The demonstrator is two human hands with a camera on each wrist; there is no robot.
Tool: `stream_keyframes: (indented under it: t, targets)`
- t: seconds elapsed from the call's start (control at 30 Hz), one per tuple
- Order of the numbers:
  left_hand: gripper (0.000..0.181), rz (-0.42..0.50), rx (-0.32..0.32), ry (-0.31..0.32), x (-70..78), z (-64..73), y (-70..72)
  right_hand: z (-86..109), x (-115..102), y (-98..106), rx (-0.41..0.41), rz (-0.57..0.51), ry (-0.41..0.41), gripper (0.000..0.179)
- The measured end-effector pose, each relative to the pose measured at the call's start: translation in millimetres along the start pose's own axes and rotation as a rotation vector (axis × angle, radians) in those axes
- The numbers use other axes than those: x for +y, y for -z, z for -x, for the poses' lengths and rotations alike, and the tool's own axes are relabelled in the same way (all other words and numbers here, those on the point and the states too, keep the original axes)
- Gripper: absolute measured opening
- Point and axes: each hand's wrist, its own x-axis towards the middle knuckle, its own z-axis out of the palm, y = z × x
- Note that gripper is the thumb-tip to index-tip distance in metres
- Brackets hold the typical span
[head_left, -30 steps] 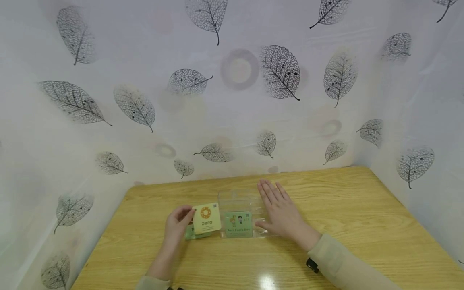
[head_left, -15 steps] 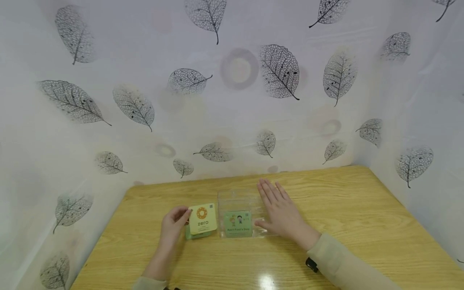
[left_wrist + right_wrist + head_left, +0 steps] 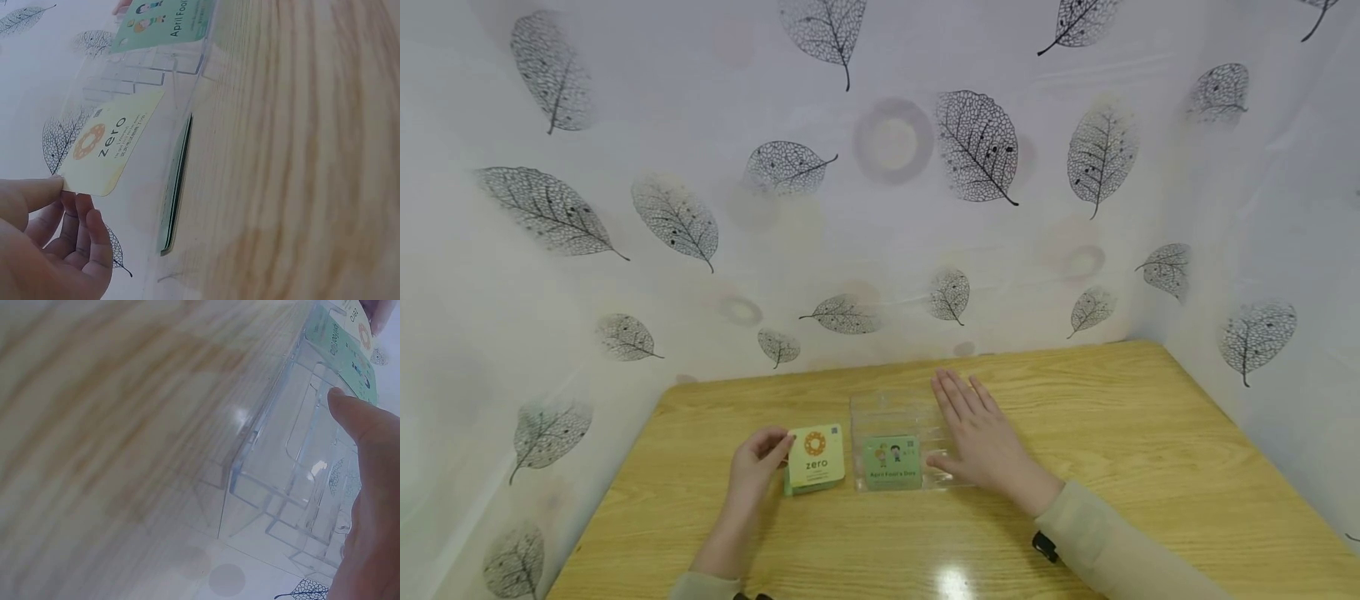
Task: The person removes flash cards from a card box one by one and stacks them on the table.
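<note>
left grip (image 3: 754, 468) pinches the zero card (image 3: 816, 456) above green cards (image 3: 174, 187); right grip (image 3: 987, 443) lies straight-fingered at the clear holder (image 3: 882, 423), toward the far edge of the desk (image 3: 1097, 417). likely stacking — next calls for aligning, then letting go.

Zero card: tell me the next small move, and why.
Probably lower the zero card onto the green pile: the left hand pinches it, the head view shows it over the pile, and the left wrist view shows a gap between them.
</note>
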Motion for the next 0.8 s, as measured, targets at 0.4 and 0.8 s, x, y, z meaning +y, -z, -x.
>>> stream_keyframes:
  t: [0.4, 0.8]
  targets:
    - [0.023, -0.017, 0.003, 0.011, -3.4, -4.1, 4.8, 0.2, 0, 1, -0.012, 0.022, 0.003, 0.117]
    - [0.024, -0.04, -0.006, 0.021, -6.8, -6.9, 10.9, 0.3, 0, 1, 0.002, 0.024, 0.009, 0.117]
